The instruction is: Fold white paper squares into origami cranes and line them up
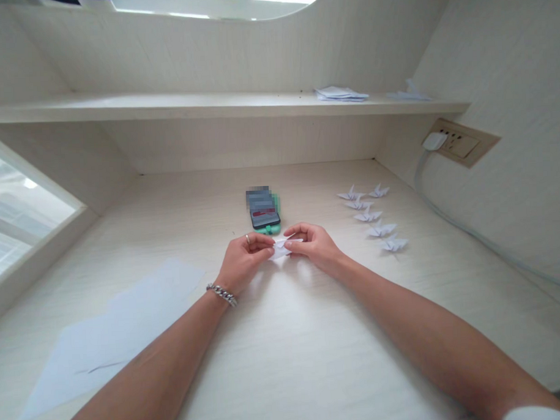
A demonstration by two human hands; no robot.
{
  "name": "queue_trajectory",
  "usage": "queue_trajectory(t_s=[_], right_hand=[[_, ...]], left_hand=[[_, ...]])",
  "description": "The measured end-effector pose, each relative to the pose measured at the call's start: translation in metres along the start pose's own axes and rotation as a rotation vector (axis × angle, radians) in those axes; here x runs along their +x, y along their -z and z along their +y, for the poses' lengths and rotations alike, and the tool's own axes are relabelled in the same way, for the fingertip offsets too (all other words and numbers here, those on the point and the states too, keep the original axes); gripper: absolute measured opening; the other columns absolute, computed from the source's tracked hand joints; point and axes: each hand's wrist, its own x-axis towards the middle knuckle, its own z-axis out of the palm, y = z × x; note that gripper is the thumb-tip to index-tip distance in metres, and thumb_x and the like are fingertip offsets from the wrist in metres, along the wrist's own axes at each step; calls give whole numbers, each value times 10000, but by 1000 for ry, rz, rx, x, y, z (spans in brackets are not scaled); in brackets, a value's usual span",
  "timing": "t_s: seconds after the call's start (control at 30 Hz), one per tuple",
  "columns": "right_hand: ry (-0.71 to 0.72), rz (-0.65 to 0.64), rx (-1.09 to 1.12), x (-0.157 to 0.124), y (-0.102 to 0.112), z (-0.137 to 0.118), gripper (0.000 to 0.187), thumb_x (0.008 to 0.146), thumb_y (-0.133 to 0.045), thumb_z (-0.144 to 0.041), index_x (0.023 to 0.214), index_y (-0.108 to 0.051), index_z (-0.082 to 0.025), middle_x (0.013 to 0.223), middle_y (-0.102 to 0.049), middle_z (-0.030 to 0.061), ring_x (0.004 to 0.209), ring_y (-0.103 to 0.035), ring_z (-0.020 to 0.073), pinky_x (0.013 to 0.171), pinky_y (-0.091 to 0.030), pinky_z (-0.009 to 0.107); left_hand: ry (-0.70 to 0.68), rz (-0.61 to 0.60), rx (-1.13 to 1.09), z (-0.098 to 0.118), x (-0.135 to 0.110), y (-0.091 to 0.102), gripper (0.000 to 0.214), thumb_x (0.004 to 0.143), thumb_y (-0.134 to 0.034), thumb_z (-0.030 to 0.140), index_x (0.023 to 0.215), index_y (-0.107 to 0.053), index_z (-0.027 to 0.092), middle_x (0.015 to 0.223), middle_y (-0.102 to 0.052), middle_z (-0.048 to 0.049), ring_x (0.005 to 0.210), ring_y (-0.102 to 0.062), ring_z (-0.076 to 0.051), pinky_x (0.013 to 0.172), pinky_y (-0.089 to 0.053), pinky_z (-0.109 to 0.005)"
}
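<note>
A small folded white paper (pixel 280 251) is held between my two hands, just above the desk in the middle. My left hand (pixel 247 257), with a ring and a chain bracelet at the wrist, pinches its left side between thumb and fingers. On the opposite side, my right hand (pixel 314 242) grips the paper's right edge in the same way. Fingertips hide parts of the folds. Right behind the hands lies a phone (pixel 265 218) in a green case. Several folded paper cranes (pixel 367 215) stand to the right of my right hand.
White paper sheets (pixel 96 339) lie on the desk (pixel 285 369) at the left, partly under my left forearm. A shelf (pixel 189 106) runs across the back, bearing a paper stack (pixel 341 94). On the right wall, a white cable (pixel 473 231) hangs from a socket (pixel 464 143).
</note>
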Motion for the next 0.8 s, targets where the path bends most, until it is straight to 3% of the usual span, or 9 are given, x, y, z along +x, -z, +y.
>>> queue_trajectory(t_s=[0.2,0.33,0.5,0.63,0.8], right_hand=[[-19,39,95,3,3,3,402,539,-851,-339,836,-646,-162,648,-665,-2,582,-630,126,546,-493,232],[-75,-79,178,-1,2,-1,429,570,-848,-343,910,-649,-172,671,-655,-10,571,-610,109,554,-491,229],[-141,-192,187,-5,-3,-5,475,598,-839,-340,1004,-644,-188,767,-673,7,672,-630,131,620,-509,251],[-90,-94,165,-2,-4,-1,423,586,-835,-402,895,-662,-170,818,-684,34,739,-640,155,657,-524,276],[100,149,67,0,0,-3,370,729,-695,-520,835,-666,-167,875,-691,69,771,-639,165,616,-493,254]], left_hand=[[-22,-26,-129,-2,0,1,179,640,-707,158,818,-723,155,729,-721,-31,667,-632,-141,628,-476,-241],[-132,-87,-69,-1,-2,-1,280,656,-728,175,936,-724,179,928,-726,-67,844,-658,-186,739,-520,-290],[-303,-169,67,4,-7,-4,91,686,-749,223,768,-758,185,1045,-675,-103,985,-644,-218,876,-519,-332],[-255,-158,3,5,-9,-4,135,704,-759,283,765,-730,166,1026,-708,-108,992,-655,-231,885,-526,-355],[-95,-35,63,2,-6,-2,237,680,-766,319,824,-705,141,780,-737,-65,700,-665,-178,668,-524,-286]])
